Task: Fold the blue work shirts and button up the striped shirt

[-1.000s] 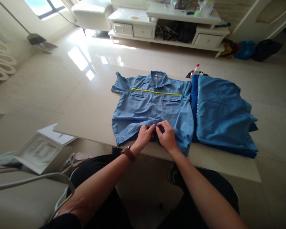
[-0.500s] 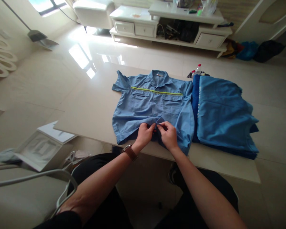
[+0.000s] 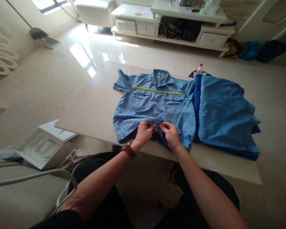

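A light blue short-sleeved work shirt (image 3: 154,101) lies face up on the table, its collar pointing away from me and a yellow-green stripe across the chest. At the lower end of its button front, my left hand (image 3: 145,131) pinches one side of the placket. Close beside it, my right hand (image 3: 171,132) grips the other side between thumb and fingers. The hem is lifted and bunched around both hands, with darker cloth showing underneath. Fingers cover whatever button is there. Right of the shirt lies a stack of folded blue clothes (image 3: 226,114).
The pale table (image 3: 85,111) extends to the left of the shirt. Behind the stack are red-capped bottles (image 3: 200,68). An open white box (image 3: 44,146) sits at lower left. A white cabinet (image 3: 145,28) stands across the floor, with bags (image 3: 250,51) near it.
Both hands stay at the shirt front with small finger movements, the cloth bunching slightly more between them. The whole view has shifted a little.
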`<state>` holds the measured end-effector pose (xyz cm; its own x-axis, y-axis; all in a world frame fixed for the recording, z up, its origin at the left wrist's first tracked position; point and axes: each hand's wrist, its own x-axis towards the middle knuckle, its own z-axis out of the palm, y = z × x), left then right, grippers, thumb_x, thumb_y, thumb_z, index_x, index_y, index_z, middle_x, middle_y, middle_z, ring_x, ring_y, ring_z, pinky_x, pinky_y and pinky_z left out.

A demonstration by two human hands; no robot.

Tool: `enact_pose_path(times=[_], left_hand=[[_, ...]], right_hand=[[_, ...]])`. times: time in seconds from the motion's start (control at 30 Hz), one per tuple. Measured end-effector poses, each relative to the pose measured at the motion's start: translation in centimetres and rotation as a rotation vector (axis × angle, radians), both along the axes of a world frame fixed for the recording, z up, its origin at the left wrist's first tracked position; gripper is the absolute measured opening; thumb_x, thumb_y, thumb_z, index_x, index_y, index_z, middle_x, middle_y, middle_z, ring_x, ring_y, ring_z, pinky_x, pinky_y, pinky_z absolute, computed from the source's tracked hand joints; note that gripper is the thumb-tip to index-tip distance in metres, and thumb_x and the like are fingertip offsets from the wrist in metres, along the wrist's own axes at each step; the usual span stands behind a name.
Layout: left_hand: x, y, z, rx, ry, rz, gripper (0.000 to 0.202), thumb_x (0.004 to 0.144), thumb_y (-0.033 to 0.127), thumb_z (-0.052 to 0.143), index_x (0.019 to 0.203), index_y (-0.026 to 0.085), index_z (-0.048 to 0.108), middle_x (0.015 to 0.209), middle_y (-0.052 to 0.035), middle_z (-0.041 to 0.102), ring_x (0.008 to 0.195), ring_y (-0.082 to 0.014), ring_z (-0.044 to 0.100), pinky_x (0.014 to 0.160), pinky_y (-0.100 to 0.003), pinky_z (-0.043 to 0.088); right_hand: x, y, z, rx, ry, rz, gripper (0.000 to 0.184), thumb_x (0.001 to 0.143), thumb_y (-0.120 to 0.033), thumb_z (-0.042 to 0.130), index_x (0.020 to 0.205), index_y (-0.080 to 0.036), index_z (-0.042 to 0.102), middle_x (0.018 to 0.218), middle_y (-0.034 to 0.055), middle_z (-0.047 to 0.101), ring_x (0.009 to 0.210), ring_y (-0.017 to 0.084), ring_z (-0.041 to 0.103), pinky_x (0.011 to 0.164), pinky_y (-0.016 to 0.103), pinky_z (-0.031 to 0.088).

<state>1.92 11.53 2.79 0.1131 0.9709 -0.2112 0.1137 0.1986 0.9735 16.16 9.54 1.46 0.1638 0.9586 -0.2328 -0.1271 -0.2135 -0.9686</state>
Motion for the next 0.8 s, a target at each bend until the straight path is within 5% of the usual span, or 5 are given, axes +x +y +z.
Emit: enact_pose_path(times=[0.3,0.43,0.8], left_hand=[[-0.36,-0.20,-0.19,0.034,0.030,-0.041,0.025,0.086,0.033,0.069,0.068,0.015,0.071,0.065,-0.0072,0.073,0.058,-0.0171,0.067,0.052,-0.024,0.048],[-0.21,-0.42,-0.21,0.029,0.038,0.010,0.032,0.076,0.041,0.082,0.063,0.015,0.067,0.064,-0.0068,0.071,0.056,-0.0166,0.063,0.048,-0.024,0.043],[-0.01,0.03,-0.32,0.040,-0.145,-0.005,0.014,0.077,0.027,0.076,0.071,0.015,0.072,0.071,-0.0057,0.074,0.065,-0.0169,0.065,0.061,-0.027,0.050]], right_hand=[[0.13,0.24,-0.30,-0.004,0.004,0.000,0.046,0.061,-0.058,0.084,0.074,-0.018,0.067,0.069,0.0001,0.066,0.061,0.012,0.054,0.059,0.025,0.044],[0.06,0.34,-0.38,-0.013,-0.028,-0.039,0.049,0.058,-0.060,0.086,0.075,-0.018,0.066,0.065,-0.0018,0.062,0.058,0.011,0.049,0.054,0.024,0.040],[-0.35,0.05,-0.30,0.034,-0.023,-0.052,0.043,0.068,-0.056,0.081,0.075,-0.018,0.064,0.063,-0.0030,0.059,0.054,0.010,0.044,0.051,0.023,0.033]])
